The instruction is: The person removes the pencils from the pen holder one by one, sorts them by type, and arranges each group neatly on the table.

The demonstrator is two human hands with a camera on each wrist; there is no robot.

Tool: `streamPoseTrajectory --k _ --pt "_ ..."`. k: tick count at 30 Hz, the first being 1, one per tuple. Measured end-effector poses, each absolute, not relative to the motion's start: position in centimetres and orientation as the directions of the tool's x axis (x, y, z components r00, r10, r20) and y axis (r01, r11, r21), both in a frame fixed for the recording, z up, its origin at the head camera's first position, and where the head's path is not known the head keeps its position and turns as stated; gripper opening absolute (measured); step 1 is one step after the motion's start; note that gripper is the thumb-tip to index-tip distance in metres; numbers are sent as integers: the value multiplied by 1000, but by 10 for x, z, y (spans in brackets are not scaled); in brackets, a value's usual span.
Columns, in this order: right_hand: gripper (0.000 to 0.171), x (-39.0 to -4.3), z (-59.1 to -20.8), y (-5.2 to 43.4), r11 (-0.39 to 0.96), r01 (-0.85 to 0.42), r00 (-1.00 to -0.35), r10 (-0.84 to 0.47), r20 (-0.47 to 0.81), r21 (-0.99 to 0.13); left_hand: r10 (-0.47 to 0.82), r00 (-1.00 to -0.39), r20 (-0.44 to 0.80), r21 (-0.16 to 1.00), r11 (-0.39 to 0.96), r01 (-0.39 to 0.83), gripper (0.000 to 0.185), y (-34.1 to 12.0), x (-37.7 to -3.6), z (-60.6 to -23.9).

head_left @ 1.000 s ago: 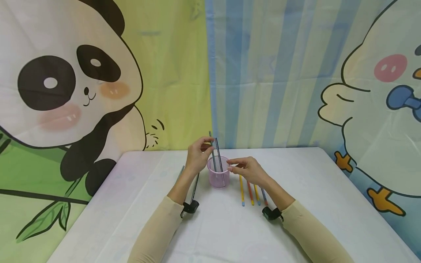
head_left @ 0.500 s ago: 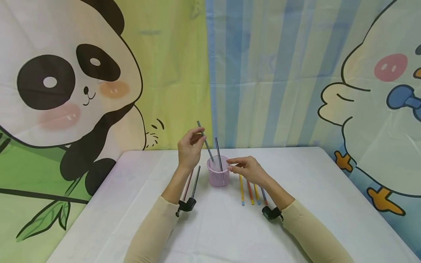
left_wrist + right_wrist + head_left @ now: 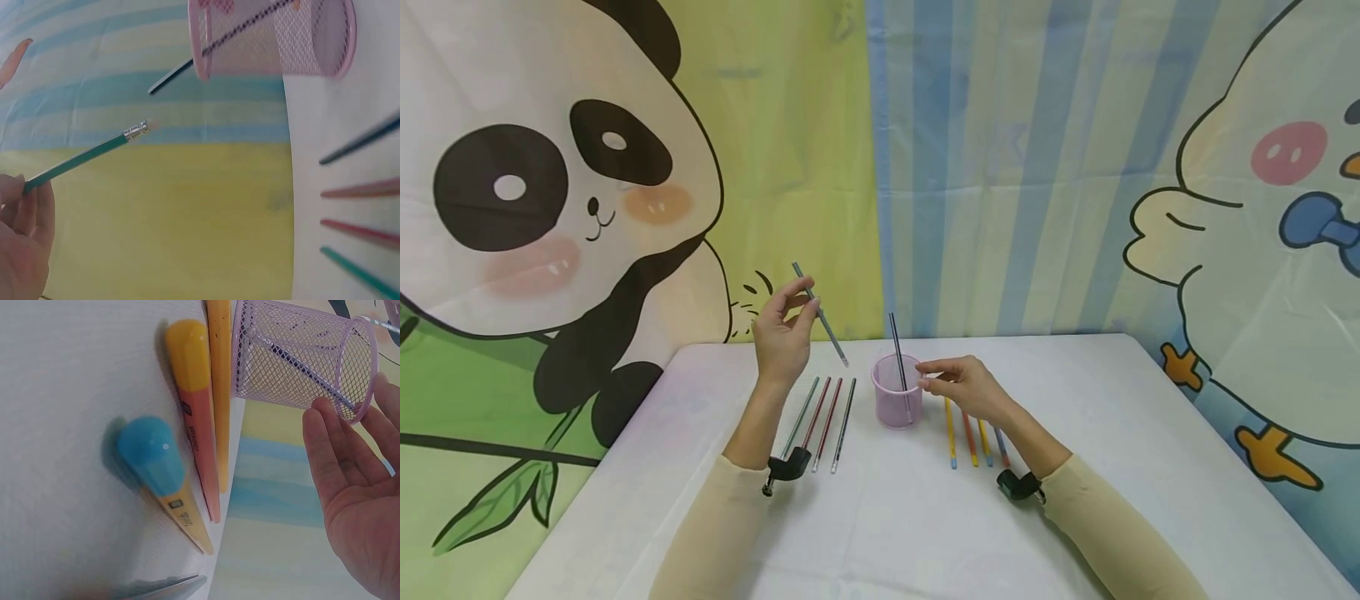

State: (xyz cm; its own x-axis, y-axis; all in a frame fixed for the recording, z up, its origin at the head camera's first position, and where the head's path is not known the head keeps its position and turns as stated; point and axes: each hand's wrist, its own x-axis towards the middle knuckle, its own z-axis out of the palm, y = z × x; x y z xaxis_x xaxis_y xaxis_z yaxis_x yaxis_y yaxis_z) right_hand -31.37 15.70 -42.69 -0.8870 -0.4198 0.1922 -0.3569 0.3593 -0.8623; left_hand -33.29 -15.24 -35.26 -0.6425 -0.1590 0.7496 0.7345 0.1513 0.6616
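Note:
My left hand point(image 3: 784, 333) pinches a green pencil point(image 3: 81, 160) near its upper end, in the air left of the cup. The pencil slants with its silver ferrule and pale eraser pointing down to the right. A pink mesh pencil cup point(image 3: 897, 408) stands upright mid-table, and a black pencil point(image 3: 898, 350) leans inside it. At the cup's right rim, my right hand point(image 3: 966, 387) holds on with thumb and fingertips. In the right wrist view its fingers point(image 3: 328, 447) lie against the mesh just below the rim.
Left of the cup lies a row of pencils: a green one point(image 3: 801, 417), two red ones point(image 3: 826, 425) and a dark one point(image 3: 844, 425). Several yellow and red pencils point(image 3: 951, 433) lie to its right, partly under the right forearm. A printed curtain point(image 3: 1000, 167) hangs behind the table.
My left hand has lifted the green pencil out of the cup and carried it up and to the left, uncovering the row of pencils. The right hand stays at the rim.

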Motion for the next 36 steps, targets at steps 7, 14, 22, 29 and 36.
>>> streamPoseTrajectory --k 7,14,22,29,36 --pt "39 -312 -427 157 358 -365 -886 -417 203 -859 -117 -688 717 691 249 678 35 -185 -330 -357" --pt "41 -313 -429 158 367 -350 -892 -411 187 -862 -14 -740 672 696 354 625 34 -206 -332 -368" --pt "40 -313 -426 157 374 -360 -891 -410 195 -855 113 -834 540 704 482 521 34 -223 -337 -379" --pt "41 -314 -426 158 366 -377 -882 -421 210 -851 178 -905 387 709 570 415 29 -235 -343 -390" --pt "39 -312 -425 158 389 -378 -888 -409 210 -840 217 -944 247 709 624 329 28 -241 -347 -398"
